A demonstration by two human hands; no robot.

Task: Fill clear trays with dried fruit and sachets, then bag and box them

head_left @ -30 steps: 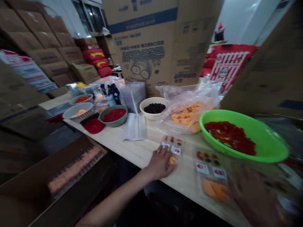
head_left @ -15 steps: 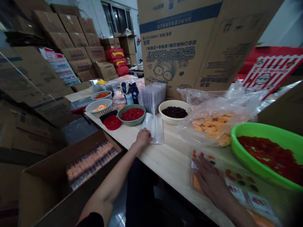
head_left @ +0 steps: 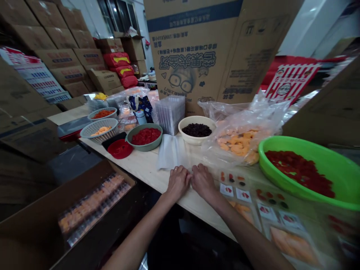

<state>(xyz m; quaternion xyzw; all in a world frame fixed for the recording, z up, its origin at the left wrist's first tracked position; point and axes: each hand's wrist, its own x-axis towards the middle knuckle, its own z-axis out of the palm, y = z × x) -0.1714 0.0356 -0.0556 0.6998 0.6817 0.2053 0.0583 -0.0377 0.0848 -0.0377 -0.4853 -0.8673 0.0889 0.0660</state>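
My left hand (head_left: 178, 182) and my right hand (head_left: 203, 180) are side by side at the front of the pale wooden table (head_left: 146, 168). Both have curled fingers that pinch the near edge of a stack of clear plastic bags (head_left: 171, 150). Just right of my right hand lie filled clear packets (head_left: 239, 193) with small labels, orange slices and little red and dark pieces. Further packets (head_left: 289, 240) lie along the table's near edge to the right.
A green basin (head_left: 295, 193) of red pieces stands at the right, with a plastic bag of orange pieces (head_left: 239, 140) behind the packets. A white bowl of dark berries (head_left: 197, 140), a grey-green bowl of red pieces (head_left: 144, 144), baskets (head_left: 98, 129) and clear trays (head_left: 170, 112) stand farther back. An open carton with packed packets (head_left: 92, 202) sits lower left.
My left hand came from the packets to the bag stack. My right hand left the filled packets and moved left to join it. The camera swung about.
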